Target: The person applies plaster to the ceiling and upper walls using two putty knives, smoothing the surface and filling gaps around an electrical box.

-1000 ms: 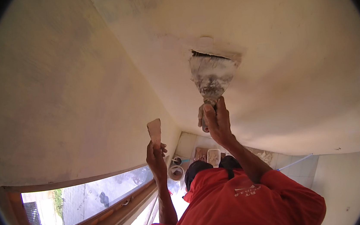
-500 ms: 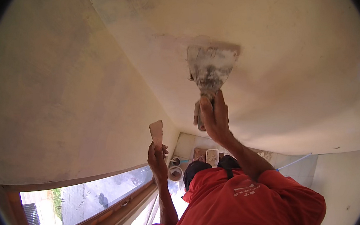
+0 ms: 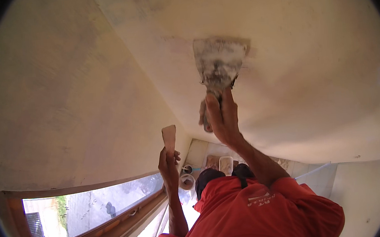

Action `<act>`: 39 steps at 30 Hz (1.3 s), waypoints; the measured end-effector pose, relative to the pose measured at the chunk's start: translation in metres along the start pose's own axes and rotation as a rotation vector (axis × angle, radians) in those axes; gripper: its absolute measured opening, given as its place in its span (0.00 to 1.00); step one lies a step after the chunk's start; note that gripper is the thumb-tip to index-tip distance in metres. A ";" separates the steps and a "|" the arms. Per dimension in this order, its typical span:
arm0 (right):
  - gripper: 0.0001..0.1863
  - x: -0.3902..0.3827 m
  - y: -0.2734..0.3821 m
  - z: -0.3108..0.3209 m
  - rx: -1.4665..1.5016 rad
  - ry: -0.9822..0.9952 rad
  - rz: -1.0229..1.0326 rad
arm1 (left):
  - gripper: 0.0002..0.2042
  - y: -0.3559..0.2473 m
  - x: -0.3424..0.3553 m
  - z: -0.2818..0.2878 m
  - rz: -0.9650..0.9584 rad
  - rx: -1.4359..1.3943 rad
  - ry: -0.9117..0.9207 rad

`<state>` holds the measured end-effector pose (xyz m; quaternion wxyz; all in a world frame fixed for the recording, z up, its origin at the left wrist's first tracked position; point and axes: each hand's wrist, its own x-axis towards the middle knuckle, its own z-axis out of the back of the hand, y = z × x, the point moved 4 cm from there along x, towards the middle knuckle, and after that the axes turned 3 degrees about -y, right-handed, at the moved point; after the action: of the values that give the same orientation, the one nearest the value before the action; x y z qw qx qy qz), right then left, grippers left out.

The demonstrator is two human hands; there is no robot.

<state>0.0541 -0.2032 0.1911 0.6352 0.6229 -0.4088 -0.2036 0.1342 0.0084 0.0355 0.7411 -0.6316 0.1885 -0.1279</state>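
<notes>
Against or just off the right-side wall (image 3: 303,57), a wide putty knife (image 3: 219,65) was clamped in the right hand (image 3: 225,119); to its left, the left hand (image 3: 168,164) pinched a small scraper (image 3: 169,137). Too steep a tilt might have gouged the wall.

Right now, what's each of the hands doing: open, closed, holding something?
Left hand: closed, holding a narrow scraper.
Right hand: closed, holding a wide putty knife.
</notes>
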 end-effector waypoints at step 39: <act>0.14 -0.009 -0.001 0.021 0.025 -0.077 -0.102 | 0.14 0.013 -0.005 -0.001 -0.005 -0.014 0.015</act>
<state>0.0332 -0.2098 0.1856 0.6000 0.6423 -0.4032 -0.2547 0.1288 0.0116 0.0227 0.7349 -0.6363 0.1933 -0.1330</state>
